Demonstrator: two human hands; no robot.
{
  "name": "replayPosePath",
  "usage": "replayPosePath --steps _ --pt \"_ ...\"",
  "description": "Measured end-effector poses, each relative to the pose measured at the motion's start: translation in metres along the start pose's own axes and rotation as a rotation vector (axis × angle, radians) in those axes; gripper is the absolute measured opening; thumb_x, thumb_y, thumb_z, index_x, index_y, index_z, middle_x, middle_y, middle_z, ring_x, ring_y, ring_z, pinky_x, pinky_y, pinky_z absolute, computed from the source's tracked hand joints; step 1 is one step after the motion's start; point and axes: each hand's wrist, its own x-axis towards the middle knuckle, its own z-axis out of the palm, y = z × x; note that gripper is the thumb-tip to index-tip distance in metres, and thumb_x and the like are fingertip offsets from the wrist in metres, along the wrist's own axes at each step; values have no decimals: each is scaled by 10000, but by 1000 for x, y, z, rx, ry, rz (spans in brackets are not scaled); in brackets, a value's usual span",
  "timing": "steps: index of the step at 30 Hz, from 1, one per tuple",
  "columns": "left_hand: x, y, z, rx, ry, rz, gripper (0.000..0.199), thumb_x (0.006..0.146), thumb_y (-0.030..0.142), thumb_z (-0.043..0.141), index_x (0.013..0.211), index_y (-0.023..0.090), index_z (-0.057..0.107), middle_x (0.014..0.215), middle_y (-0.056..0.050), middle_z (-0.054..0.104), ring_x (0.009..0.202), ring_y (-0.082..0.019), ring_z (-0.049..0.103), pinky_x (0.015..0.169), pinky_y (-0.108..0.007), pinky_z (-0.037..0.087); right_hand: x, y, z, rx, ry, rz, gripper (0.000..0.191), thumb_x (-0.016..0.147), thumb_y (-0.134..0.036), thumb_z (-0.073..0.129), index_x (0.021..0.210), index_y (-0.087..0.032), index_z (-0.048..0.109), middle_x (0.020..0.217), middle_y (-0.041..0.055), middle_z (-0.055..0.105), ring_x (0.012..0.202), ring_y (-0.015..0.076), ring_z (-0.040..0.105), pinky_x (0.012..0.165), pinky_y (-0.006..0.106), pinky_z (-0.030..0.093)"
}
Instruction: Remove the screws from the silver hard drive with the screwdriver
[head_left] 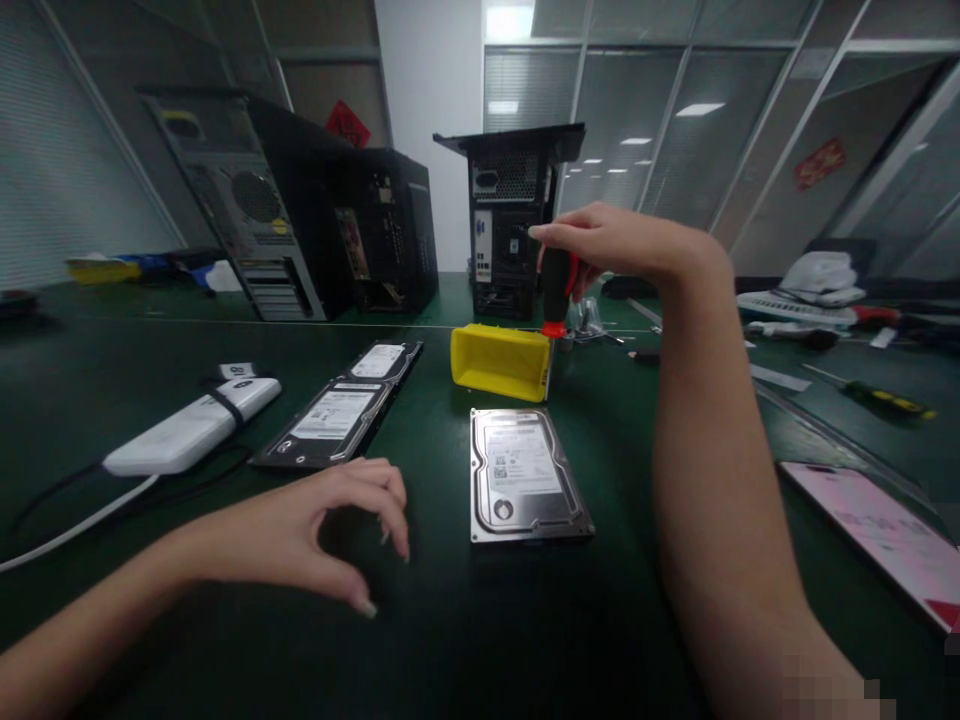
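Holding the red-black screwdriver [558, 285] upright at the yellow bin [499, 362]

Right hand [581, 245]: closed around the screwdriver handle, wrist bent, at the bin's right end. Cannot tell whether the shaft touches the bin. Left hand [337, 520]: nothing in it, fingers curled, thumb well apart from them, low over the desk [450, 640].

Silver hard drive [525, 475] lies flat, label up, between the forearms, just in front of the bin. Two dark drives lie end to end on the left: front drive [334, 415] just beyond the left hand, rear drive [382, 360] past it.

Obstructions: bin sits between the silver drive and the middle PC tower [504, 225]; right forearm hides part of the desk. Left side has a white power strip [191, 425] with cables, near the front drive. Two more towers back left: grey-backed tower [247, 200], black tower [390, 230]. Small clear bag [589, 318] right behind the screwdriver. Far right: phone [877, 525], screen up, and a yellow-black screwdriver [889, 398] behind it.
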Motion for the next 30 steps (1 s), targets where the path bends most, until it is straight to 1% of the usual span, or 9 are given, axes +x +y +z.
replayPosePath --steps 2,4,9,12,15,20,24,27,30 --pt "-5 -4 -8 21 -92 -10 354 704 409 840 1002 256 725 1066 -13 614 1020 -194 563 920 -260 442 0 2 0 -5 5 3 339 953 -441 497 840 -158 644 737 59 673 543 118 574 537 239 491" --pt "-5 -6 -8 50 -136 -19 345 692 391 851 987 259 727 1042 -8 613 1014 -196 559 924 -263 431 0 3 -1 -20 18 -5 348 940 -457 518 821 -156 643 713 59 657 550 121 569 539 243 481" --pt "3 -3 5 39 -189 -7 219 746 387 817 902 257 737 978 7 599 987 -173 560 973 -266 388 -3 4 -2 -134 75 -126 375 895 -481 577 756 -138 641 647 50 597 530 109 520 507 238 411" --pt "4 -2 8 44 -187 -13 154 802 383 771 882 256 738 972 8 589 990 -162 565 1059 -294 327 -1 5 -3 -187 79 -169 313 895 -433 577 824 -139 658 611 28 545 496 94 467 479 235 355" --pt "4 -1 9 34 -162 -48 120 861 360 713 901 249 731 1006 -3 596 1014 -166 567 1028 -287 355 3 8 -2 -182 73 -139 277 907 -395 553 895 -147 675 596 17 516 477 89 437 465 231 328" --pt "7 1 14 -100 -63 -51 105 900 306 662 895 213 712 1012 -17 633 1008 -168 592 918 -250 433 3 8 -1 -104 44 -107 401 959 -460 447 885 -132 667 647 33 546 499 81 448 480 218 353" --pt "14 2 22 -260 21 -88 133 895 304 658 866 178 684 894 -10 680 868 -150 627 815 -239 468 0 7 -3 -34 1 -101 387 991 -292 322 982 -114 666 757 59 606 536 83 511 521 211 418" --pt "19 -1 31 -325 107 -112 156 874 317 665 834 166 674 819 1 671 778 -138 609 717 -226 464 1 8 -5 -2 -22 -100 316 948 -237 387 1011 -121 674 865 72 631 549 85 540 495 205 426" --pt "24 -5 40 -305 229 -128 190 867 357 661 840 170 690 807 2 654 767 -139 582 692 -225 449 3 10 -4 29 -34 -110 261 936 -256 452 1049 -145 659 910 67 639 554 88 548 469 204 419"
